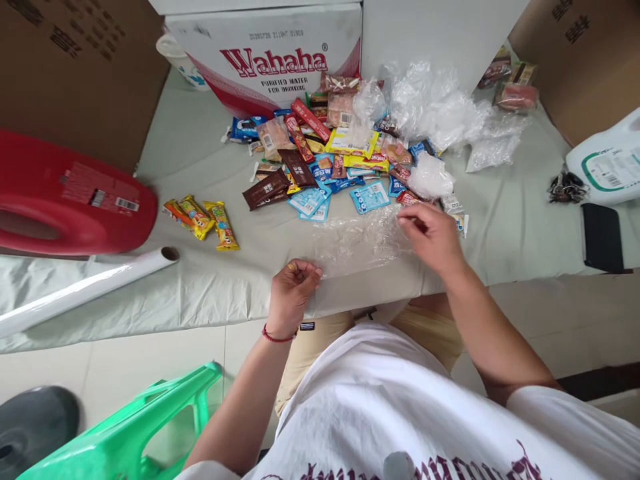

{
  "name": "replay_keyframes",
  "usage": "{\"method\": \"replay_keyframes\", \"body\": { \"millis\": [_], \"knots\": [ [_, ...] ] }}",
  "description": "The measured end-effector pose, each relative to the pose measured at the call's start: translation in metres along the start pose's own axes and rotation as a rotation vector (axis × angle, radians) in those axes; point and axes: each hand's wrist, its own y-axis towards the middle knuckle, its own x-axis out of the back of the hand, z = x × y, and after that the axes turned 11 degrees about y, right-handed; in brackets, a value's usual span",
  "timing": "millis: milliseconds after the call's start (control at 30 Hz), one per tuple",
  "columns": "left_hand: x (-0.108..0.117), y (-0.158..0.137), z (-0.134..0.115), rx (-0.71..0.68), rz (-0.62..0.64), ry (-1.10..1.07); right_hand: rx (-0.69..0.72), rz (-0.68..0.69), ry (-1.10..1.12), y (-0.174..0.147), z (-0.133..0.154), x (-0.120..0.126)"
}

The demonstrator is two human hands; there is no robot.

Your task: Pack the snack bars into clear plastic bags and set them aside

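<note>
A clear, crinkled plastic sheet or bag [357, 243] is stretched between my hands above the table's front part. My left hand [295, 283] pinches its lower left corner between thumb and fingers. At its upper right end, my right hand [431, 235] grips the plastic with closed fingers. Just beyond lies a heap of wrapped snacks, with blue packets [370, 197], brown packets [267, 189], yellow packets [353, 143] and a red packet [311, 120] among them. Crumpled clear plastic [430, 110] is piled at the heap's right, and a white crumpled bundle [431, 177] sits near my right hand.
Yellow snack packets [223, 225] lie apart on the left, near a red jug [75, 193] and a plastic film roll [90, 290]. Behind stands a Wahaha carton [275, 60]. Rightward are a white bottle [607, 163], keys [567, 187] and a black phone [603, 237]. A green stool [130, 427] stands below.
</note>
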Motion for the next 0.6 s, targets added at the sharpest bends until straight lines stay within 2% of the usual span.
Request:
{"method": "replay_keyframes", "body": {
  "millis": [167,267,333,433,600],
  "knots": [
    [-0.006,-0.007,0.006,-0.080,0.012,0.120,0.102,0.398,-0.064,0.042,0.018,-0.079],
    [-0.010,-0.011,0.008,-0.092,0.001,0.145,0.058,0.554,-0.259,0.059,0.017,-0.119],
    [-0.010,-0.012,0.007,-0.074,0.005,0.110,0.015,0.623,-0.372,0.065,0.013,-0.136],
    [-0.004,-0.006,0.000,-0.012,-0.006,-0.002,0.005,0.677,-0.376,0.064,0.004,-0.146],
    [0.009,0.029,-0.019,-0.008,-0.133,-0.064,0.009,0.616,-0.095,0.052,-0.003,-0.132]
  ]
}}
